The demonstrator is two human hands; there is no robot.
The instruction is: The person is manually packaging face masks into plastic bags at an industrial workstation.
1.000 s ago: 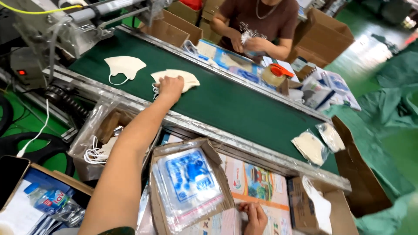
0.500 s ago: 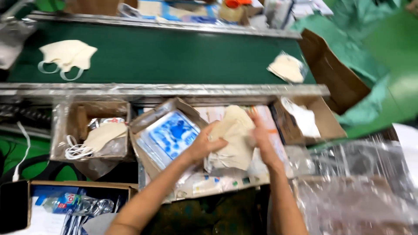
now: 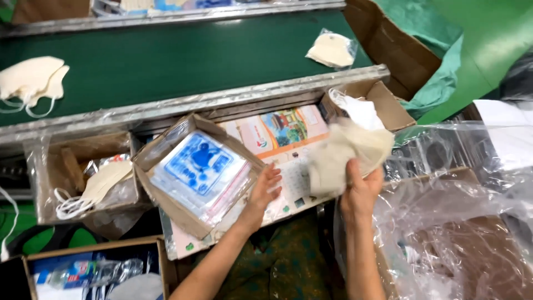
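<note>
The right hand (image 3: pixel 362 189) grips a soft cream-coloured cloth face mask (image 3: pixel 347 153) from below, thumb up over its lower edge and the other fingers hidden behind the fabric. The mask stands above the hand, bunched and blurred, so its ear loops cannot be made out. It hangs just in front of a small open cardboard box (image 3: pixel 391 105) that holds white folded pieces.

The left hand (image 3: pixel 265 189) is empty, fingers loosely spread and slightly curled. It sits to the left of the mask, apart from it, just beside the right edge of a shallow cardboard tray (image 3: pixel 169 208) filled with a stack of clear plastic bags with a blue print (image 3: pixel 199 172). Whether the fingertips touch the tray edge cannot be told. Under both hands lies a colourful printed sheet (image 3: pixel 283 130) on the counter.

Beyond it runs a dark green conveyor belt (image 3: pixel 183 61), carrying a mask sealed in a clear bag (image 3: pixel 332 50) at the right and loose cream masks (image 3: pixel 30 80) at the left, partly cut off by the frame edge. A plastic-lined cardboard box (image 3: pixel 53 166) at the left holds more masks. Crinkled clear plastic sheeting (image 3: pixel 461 222) covers the lower right, and what lies under it is hard to make out.
</note>
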